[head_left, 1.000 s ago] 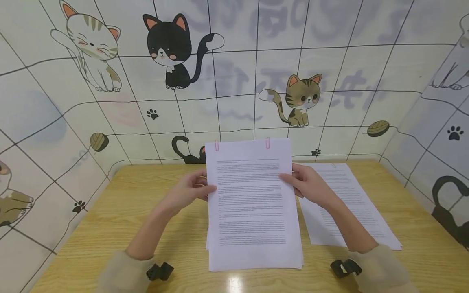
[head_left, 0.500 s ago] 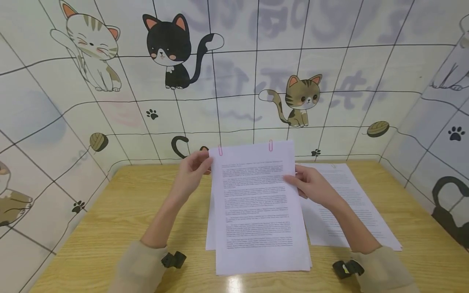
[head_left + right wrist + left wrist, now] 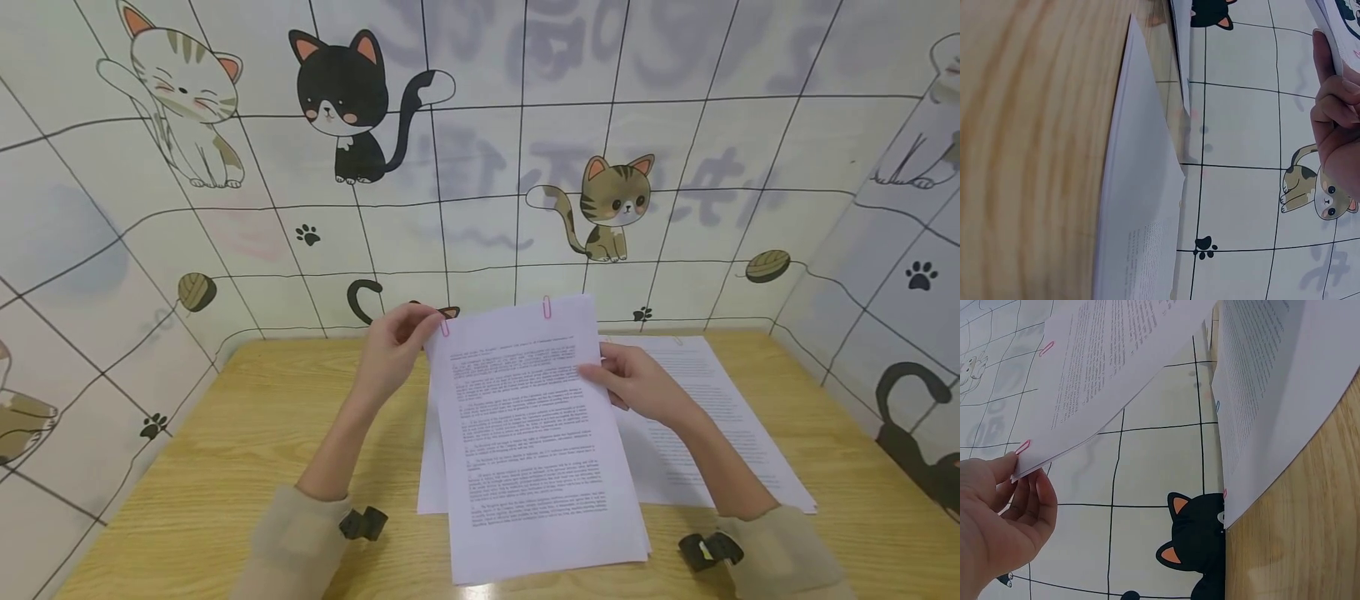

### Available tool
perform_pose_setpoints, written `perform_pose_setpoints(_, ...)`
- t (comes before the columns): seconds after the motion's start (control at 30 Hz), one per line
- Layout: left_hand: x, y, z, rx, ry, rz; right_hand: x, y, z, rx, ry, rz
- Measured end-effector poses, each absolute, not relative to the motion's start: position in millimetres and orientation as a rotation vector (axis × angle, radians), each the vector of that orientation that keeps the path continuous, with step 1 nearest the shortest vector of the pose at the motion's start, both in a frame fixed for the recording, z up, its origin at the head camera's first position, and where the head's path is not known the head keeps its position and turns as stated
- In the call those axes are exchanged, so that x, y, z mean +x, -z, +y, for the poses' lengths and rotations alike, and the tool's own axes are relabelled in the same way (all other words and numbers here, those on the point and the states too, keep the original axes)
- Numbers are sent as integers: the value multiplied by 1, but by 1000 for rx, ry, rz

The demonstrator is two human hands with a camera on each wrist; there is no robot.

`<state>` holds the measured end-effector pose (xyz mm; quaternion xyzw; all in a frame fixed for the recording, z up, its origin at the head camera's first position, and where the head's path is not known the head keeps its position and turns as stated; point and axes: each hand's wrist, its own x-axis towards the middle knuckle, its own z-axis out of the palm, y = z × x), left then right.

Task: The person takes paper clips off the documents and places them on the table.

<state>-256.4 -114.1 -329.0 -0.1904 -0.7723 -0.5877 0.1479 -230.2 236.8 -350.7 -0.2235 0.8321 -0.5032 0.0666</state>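
A thin stack of printed sheets point(image 3: 532, 467) is held up off the table in the head view. Its top edge carries a left pink paper clip point(image 3: 445, 327) and a right pink paper clip point(image 3: 547, 307). My left hand point(image 3: 386, 354) pinches the top left corner beside the left clip, thumb in front and fingers behind, as the left wrist view also shows. My right hand point(image 3: 633, 379) grips the upper right edge, thumb on the front. The stack slants, its lower end swung rightward. In the right wrist view my right hand point(image 3: 1338, 125) appears only at the edge.
Another printed sheet pile point(image 3: 429, 492) lies behind the raised stack, mostly covered. More printed papers point(image 3: 750, 467) lie on the right of the wooden table point(image 3: 225, 467). A blue clip point(image 3: 1217, 407) shows on lying papers. A cat-patterned wall covering point(image 3: 480, 233) stands behind.
My left hand has moved up from the left edge to the top left corner of the stack. The stack has tilted, its lower end swinging right and toward me. My right hand keeps its grip.
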Motion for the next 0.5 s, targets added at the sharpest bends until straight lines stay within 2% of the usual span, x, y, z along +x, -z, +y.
perform_pose_setpoints(0.5,-258,329,-116,-631,1497,-2207,-232,352,237,-692,1496,2498)
